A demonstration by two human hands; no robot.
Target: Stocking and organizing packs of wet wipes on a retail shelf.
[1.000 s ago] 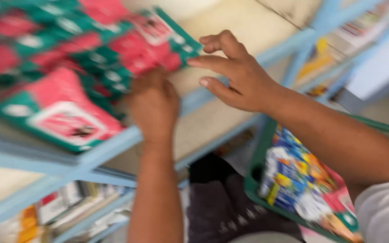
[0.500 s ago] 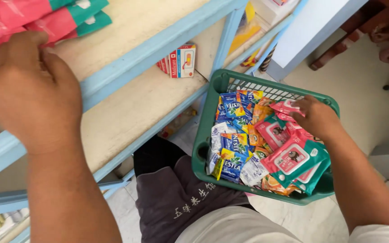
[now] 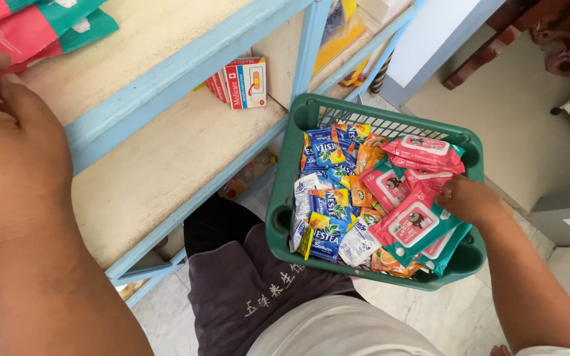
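Picking packs from the basket

The right hand (image 3: 470, 201) grips a pink pack (image 3: 411, 227) in the green basket (image 3: 278, 217). The left hand (image 3: 14, 151) rests curled, holding nothing, on the far-left shelf (image 3: 166, 72). The full basket on the lap could tip and spill.

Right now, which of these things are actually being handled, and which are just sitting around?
In hand:
right hand on pink-and-green wipe packs
green basket
left hand at packs on the upper shelf

Lying about:
blue drink sachets
small red-and-white boxes
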